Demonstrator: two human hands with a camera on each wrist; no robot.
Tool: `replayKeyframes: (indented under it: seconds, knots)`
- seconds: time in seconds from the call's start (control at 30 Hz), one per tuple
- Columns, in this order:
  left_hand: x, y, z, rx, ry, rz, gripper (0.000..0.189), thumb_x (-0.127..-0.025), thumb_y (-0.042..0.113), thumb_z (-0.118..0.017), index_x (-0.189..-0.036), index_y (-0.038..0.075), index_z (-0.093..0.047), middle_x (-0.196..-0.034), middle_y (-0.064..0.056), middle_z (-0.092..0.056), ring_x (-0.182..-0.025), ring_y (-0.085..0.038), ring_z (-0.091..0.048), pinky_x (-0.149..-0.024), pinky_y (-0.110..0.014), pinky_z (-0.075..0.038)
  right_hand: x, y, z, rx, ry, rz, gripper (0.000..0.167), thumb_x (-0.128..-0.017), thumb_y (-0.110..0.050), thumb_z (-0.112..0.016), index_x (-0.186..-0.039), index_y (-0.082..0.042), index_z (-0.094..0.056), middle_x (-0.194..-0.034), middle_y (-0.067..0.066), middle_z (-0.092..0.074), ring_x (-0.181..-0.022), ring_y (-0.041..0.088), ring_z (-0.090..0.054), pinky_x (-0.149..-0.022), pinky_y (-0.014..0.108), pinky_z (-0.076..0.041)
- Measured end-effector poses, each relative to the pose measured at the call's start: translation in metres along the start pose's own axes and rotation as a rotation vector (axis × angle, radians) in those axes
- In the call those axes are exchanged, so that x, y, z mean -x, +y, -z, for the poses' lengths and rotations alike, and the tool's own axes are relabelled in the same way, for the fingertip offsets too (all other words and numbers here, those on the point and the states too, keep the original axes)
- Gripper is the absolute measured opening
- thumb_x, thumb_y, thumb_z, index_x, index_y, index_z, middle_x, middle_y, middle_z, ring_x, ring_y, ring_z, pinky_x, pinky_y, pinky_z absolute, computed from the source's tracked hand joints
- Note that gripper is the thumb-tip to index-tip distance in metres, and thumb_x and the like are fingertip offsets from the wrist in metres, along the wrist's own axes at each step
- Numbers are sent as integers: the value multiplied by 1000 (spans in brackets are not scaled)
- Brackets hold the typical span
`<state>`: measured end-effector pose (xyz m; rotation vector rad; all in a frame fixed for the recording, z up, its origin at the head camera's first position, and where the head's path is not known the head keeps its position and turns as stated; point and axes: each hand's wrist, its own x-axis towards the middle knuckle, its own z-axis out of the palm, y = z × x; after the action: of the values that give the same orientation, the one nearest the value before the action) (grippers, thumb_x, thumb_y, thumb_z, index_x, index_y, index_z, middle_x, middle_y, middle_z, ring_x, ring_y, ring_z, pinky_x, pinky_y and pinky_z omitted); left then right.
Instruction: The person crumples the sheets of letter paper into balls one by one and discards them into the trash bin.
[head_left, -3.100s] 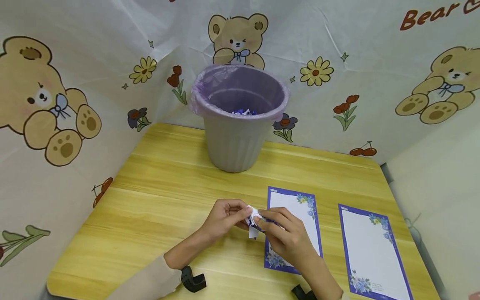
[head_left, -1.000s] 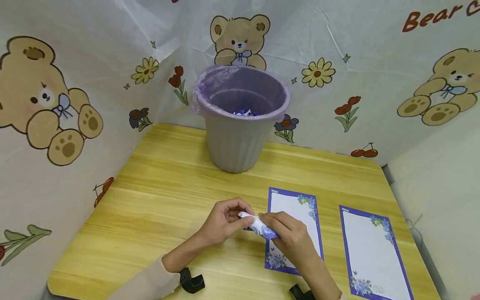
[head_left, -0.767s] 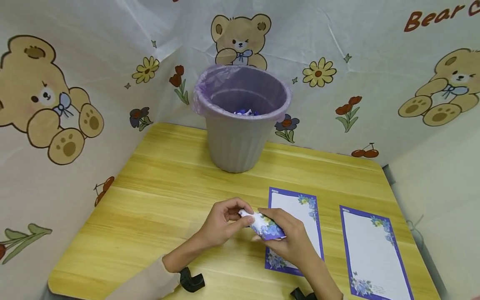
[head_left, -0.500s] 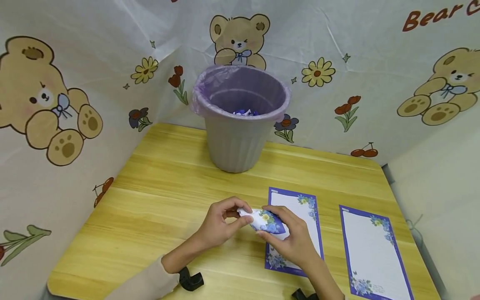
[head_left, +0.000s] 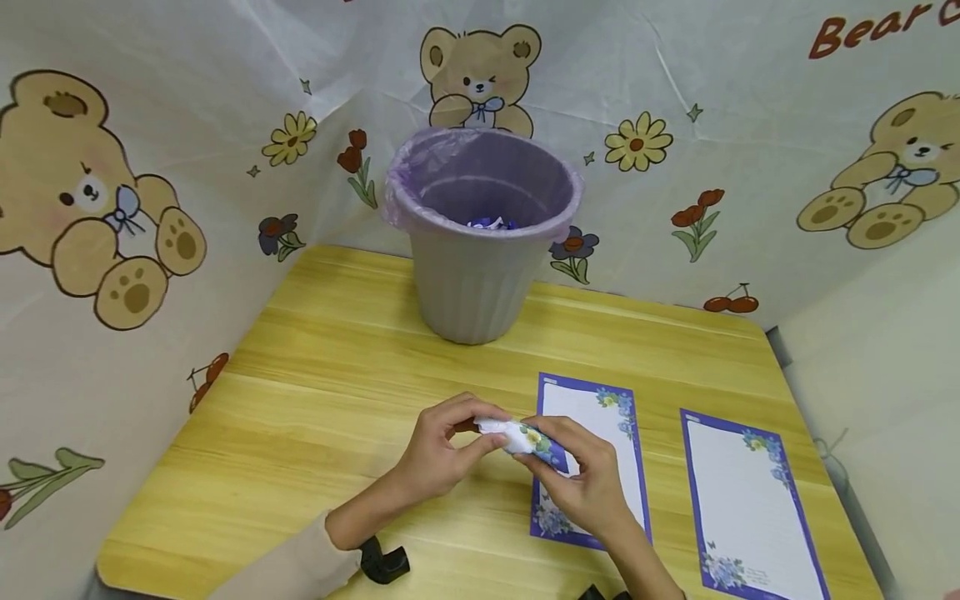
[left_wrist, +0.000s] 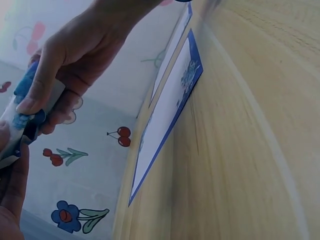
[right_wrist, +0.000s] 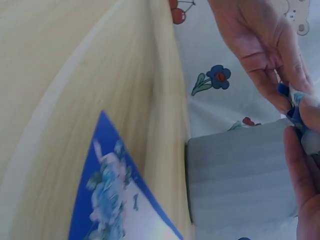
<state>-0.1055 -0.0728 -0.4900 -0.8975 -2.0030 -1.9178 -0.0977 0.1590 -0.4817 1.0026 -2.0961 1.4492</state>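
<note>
A crumpled, folded sheet of floral paper (head_left: 534, 442), white with blue and yellow flowers and a purple edge, is held just above the table between both hands. My left hand (head_left: 441, 446) pinches its white end between thumb and fingers. On its purple end, my right hand (head_left: 588, 479) grips with the thumb below and fingers above. The left wrist view shows the crumpled paper (left_wrist: 21, 112) at its left edge, partly covered by fingers. A flat sheet of purple-bordered paper (head_left: 592, 410) lies beneath and behind the right hand, which hides part of it.
Another flat purple-bordered sheet (head_left: 742, 492) lies to the right. At the table's back stands a grey bin (head_left: 472, 292) with a purple liner (head_left: 408, 187) and crumpled paper bits (head_left: 491, 224) inside. Bear-printed cloth (head_left: 225, 50) walls the wooden table (head_left: 322, 333).
The held paper has turned, so its flowers face up, and the hanging white strip no longer shows. Since half a second ago it looks narrower. Both hands stay in nearly the same place.
</note>
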Motion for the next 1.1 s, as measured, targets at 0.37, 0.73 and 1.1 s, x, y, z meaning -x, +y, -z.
replayKeyframes:
  seconds: [0.37,0.73,1.1]
  knots:
    - [-3,-1,1,-97,-80,0,25,-99,9,-79,-123,11,-77,-112,-5,-76,-100,-9,-73,-81,-28,-68,0,-1,10,-34,36,25,48,-69,23,-87,-111,1,-83,-92,16,-82,-78,10,-75,-74,15,-61]
    - [3,-3,9,-129,-23,-15,24,-99,6,-78,-122,12,-76,-113,-7,-79,-97,-13,-77,-79,-29,-68,2,-4,13,-61,-6,-199,48,-84,16,-82,-126,-6,-77,-112,12,-81,-98,6,-78,-82,22,-66]
    - [7,0,9,-19,-69,-8,27,-97,-1,-77,-122,8,-77,-109,-11,-78,-96,-9,-75,-78,-32,-68,4,0,15,-419,-46,-258,28,-96,24,-59,-110,4,-73,-94,5,-74,-68,17,-74,-58,34,-65]
